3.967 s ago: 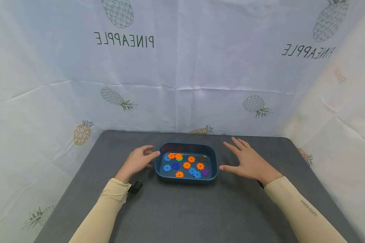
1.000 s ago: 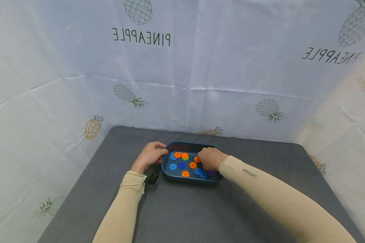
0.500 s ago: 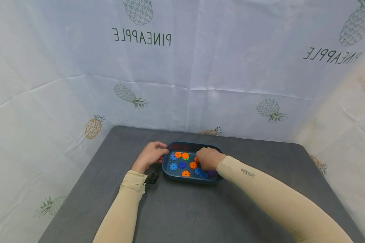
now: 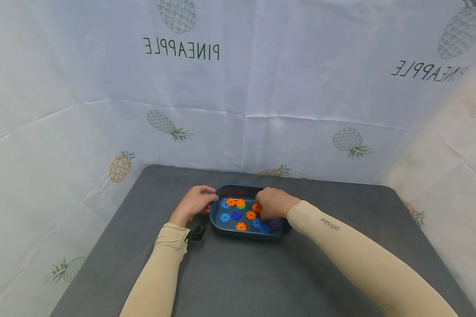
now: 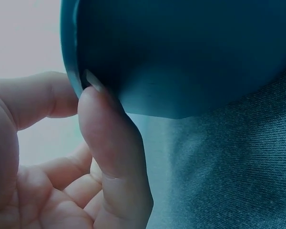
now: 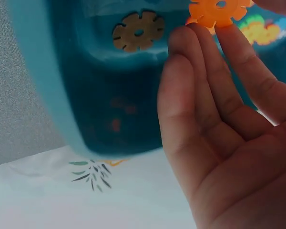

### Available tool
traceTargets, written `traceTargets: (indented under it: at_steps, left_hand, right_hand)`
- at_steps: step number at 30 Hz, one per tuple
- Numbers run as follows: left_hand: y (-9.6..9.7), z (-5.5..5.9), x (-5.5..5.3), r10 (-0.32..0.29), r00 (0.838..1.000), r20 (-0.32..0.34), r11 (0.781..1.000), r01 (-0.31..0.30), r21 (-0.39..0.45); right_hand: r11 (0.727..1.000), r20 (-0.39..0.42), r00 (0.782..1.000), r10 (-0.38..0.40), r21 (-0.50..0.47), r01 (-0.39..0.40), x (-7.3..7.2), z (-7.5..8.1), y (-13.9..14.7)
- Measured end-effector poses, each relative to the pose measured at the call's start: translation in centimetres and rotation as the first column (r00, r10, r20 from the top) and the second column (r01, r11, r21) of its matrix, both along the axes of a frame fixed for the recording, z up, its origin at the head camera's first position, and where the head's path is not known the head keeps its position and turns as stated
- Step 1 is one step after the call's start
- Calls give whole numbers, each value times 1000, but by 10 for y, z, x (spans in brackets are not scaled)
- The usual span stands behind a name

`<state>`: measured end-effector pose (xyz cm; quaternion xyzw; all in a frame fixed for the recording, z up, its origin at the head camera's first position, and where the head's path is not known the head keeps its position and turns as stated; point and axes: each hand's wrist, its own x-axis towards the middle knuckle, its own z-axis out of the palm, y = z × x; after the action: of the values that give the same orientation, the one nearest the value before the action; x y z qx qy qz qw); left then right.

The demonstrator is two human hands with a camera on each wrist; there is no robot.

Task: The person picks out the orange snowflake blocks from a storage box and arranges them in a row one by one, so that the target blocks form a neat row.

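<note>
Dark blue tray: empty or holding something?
Not empty: in the head view, orange discs, light blue discs and a purple disc lie inside the dark blue tray.

The right hand (image 6: 236, 129) pinches an orange notched disc (image 6: 206, 13) over a teal tray (image 6: 35, 81), where a brown notched disc (image 6: 126, 35) lies apart. Blurred orange and green discs (image 6: 261, 33) sit at upper right; leaf-printed white cloth (image 6: 148, 198) shows outside.
</note>
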<state>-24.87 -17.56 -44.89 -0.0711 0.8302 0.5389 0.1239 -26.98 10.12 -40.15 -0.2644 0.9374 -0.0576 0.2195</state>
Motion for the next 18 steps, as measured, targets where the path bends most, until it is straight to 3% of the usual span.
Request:
traceTargets:
  at_steps: [10, 18]
  left_hand:
    - [0, -3, 0, -22, 1000, -15, 999, 22, 35]
    - [-4, -8, -3, -42, 999, -20, 997, 44, 66]
  right_hand:
    - [991, 18, 999, -37, -128, 39, 3, 14, 30]
    - [936, 8, 994, -107, -337, 103, 14, 15, 64]
